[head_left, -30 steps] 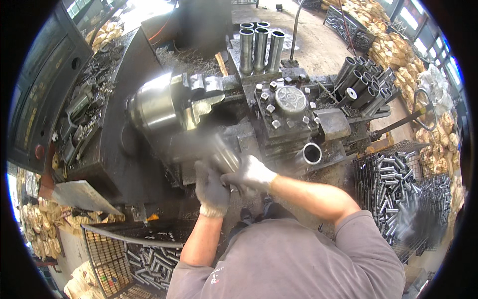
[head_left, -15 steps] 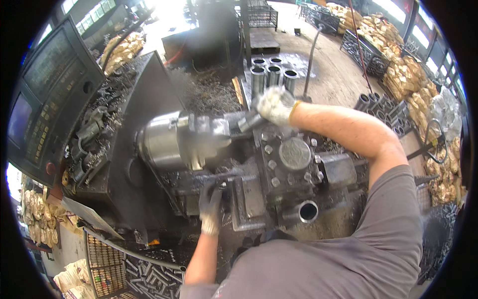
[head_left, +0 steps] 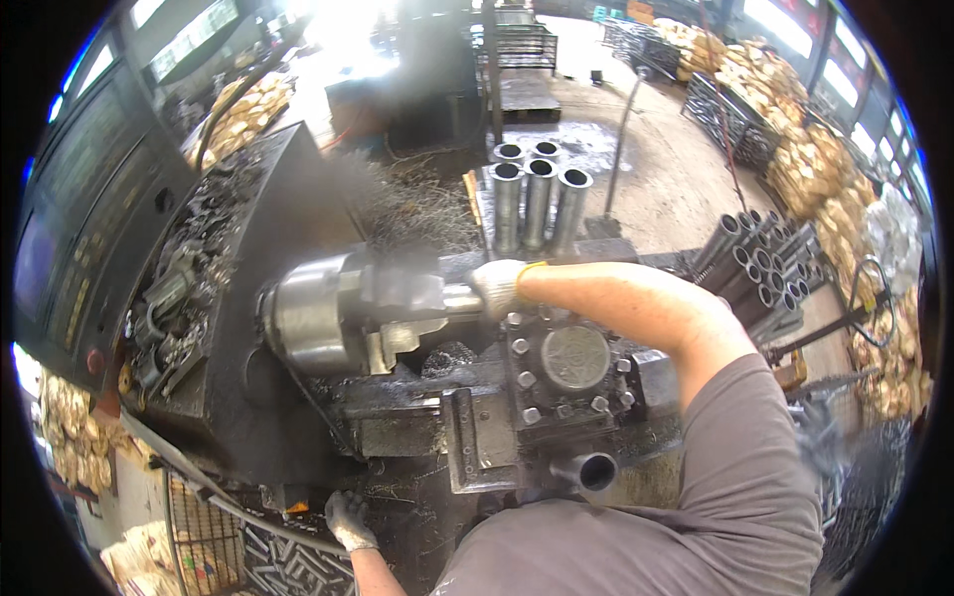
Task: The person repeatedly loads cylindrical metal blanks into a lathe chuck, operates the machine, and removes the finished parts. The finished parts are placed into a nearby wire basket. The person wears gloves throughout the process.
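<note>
My right hand [head_left: 500,286], in a white knit glove, is closed around a short metal tube [head_left: 461,299] lying level. The tube's left end meets the jaws of a shiny lathe chuck [head_left: 320,314]; whether it sits inside them is hard to see. Just below that hand is the square bolted tool post [head_left: 574,360] with its round cap. Down at the machine's front edge, my left hand [head_left: 346,517] wears a soiled glove, its fingers loosely apart and holding nothing I can see. Another metal tube [head_left: 596,472] points toward me below the tool post.
Several upright tubes [head_left: 538,204] stand behind the lathe, and more tubes [head_left: 760,263] are stacked at the right. A dark guard [head_left: 238,298] and a control panel [head_left: 84,228] flank the chuck. A bin of small metal pieces [head_left: 298,566] lies at the lower left.
My right hand has brought the tube from behind the tool post down and left to the chuck. My left hand has drawn back from the carriage toward the lower left.
</note>
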`<state>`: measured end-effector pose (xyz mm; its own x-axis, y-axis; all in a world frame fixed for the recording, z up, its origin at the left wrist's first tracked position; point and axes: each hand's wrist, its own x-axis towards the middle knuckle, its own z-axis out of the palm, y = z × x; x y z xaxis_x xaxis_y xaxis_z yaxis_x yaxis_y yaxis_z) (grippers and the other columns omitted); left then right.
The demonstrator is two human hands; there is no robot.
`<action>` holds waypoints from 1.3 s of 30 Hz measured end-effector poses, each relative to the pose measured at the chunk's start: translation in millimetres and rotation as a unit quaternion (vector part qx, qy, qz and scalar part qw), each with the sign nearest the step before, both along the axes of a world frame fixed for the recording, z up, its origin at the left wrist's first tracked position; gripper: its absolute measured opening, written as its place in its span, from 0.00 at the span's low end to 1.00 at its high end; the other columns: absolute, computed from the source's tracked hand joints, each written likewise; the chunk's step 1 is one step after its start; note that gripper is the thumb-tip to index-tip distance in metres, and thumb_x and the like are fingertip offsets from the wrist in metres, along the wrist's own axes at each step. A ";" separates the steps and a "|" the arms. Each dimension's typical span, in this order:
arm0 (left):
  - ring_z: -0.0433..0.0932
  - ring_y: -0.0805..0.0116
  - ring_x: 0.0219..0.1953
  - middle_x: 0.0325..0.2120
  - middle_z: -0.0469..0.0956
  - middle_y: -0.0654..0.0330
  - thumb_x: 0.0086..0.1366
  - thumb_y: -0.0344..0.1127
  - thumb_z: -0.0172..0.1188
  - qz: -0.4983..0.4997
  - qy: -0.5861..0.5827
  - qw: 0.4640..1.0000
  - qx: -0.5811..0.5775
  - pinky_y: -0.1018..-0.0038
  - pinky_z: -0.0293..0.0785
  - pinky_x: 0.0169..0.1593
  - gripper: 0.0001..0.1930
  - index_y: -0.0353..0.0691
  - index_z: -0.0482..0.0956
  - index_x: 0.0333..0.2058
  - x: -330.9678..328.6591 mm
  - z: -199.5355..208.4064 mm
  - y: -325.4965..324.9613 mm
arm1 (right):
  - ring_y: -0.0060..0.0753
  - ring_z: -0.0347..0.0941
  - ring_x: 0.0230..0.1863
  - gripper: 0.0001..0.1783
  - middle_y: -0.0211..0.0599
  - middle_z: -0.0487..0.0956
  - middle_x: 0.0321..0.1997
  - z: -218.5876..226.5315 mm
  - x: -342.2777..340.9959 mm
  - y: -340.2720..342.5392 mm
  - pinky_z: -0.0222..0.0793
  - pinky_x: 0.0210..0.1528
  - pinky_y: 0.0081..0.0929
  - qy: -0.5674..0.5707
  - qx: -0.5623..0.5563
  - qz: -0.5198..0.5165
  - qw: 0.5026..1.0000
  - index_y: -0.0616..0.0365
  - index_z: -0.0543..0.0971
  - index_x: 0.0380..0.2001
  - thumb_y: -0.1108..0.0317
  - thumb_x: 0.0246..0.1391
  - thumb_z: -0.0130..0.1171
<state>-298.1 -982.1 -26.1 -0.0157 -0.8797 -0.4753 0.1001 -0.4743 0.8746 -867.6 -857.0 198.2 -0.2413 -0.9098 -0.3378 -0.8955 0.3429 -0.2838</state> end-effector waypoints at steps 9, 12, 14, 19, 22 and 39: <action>0.81 0.63 0.35 0.36 0.81 0.61 0.74 0.47 0.63 -0.004 0.060 0.998 -0.035 0.65 0.76 0.39 0.13 0.47 0.78 0.49 1.4 9.3 -18.9 | 0.50 0.86 0.47 0.43 0.54 0.88 0.47 22.2 13.3 -22.6 0.81 0.50 0.44 -0.033 -0.027 0.037 0.998 0.63 0.82 0.57 0.46 0.40 0.77; 0.72 0.67 0.26 0.25 0.73 0.65 0.76 0.53 0.59 0.145 0.155 0.977 0.000 0.66 0.69 0.30 0.15 0.49 0.73 0.36 40.8 -11.8 -36.5 | 0.48 0.86 0.48 0.44 0.53 0.89 0.48 38.7 -24.3 -3.7 0.81 0.51 0.43 -0.052 0.081 0.109 0.989 0.65 0.81 0.61 0.42 0.49 0.76; 0.69 0.68 0.23 0.22 0.70 0.66 0.77 0.56 0.55 0.118 0.186 0.975 -0.014 0.68 0.67 0.28 0.18 0.50 0.72 0.34 56.8 15.1 -33.4 | 0.39 0.86 0.36 0.33 0.45 0.89 0.37 67.2 4.7 -5.0 0.82 0.39 0.37 -0.051 0.179 -0.018 0.982 0.63 0.88 0.46 0.45 0.48 0.77; 0.64 0.71 0.19 0.18 0.67 0.69 0.79 0.60 0.49 0.156 0.195 0.966 0.061 0.72 0.63 0.24 0.22 0.53 0.70 0.29 54.5 82.9 -36.3 | 0.32 0.83 0.26 0.23 0.36 0.87 0.28 48.1 16.3 -31.2 0.80 0.27 0.32 -0.186 0.056 -0.102 0.976 0.60 0.89 0.34 0.50 0.46 0.77; 0.60 0.74 0.17 0.17 0.63 0.72 0.78 0.57 0.51 0.101 0.294 0.940 0.143 0.74 0.59 0.23 0.22 0.53 0.68 0.26 80.1 69.8 -57.9 | 0.32 0.83 0.26 0.23 0.36 0.86 0.28 36.6 13.8 -25.5 0.80 0.26 0.31 -0.201 0.028 -0.093 0.975 0.60 0.89 0.34 0.49 0.47 0.76; 0.84 0.48 0.49 0.50 0.83 0.42 0.74 0.32 0.62 0.042 -0.399 0.564 -0.722 0.60 0.79 0.55 0.21 0.30 0.77 0.62 -23.4 323.2 -98.6 | 0.26 0.83 0.46 0.20 0.39 0.87 0.47 88.0 130.0 248.8 0.80 0.53 0.25 -0.194 -0.534 -0.390 0.725 0.69 0.80 0.57 0.78 0.62 0.65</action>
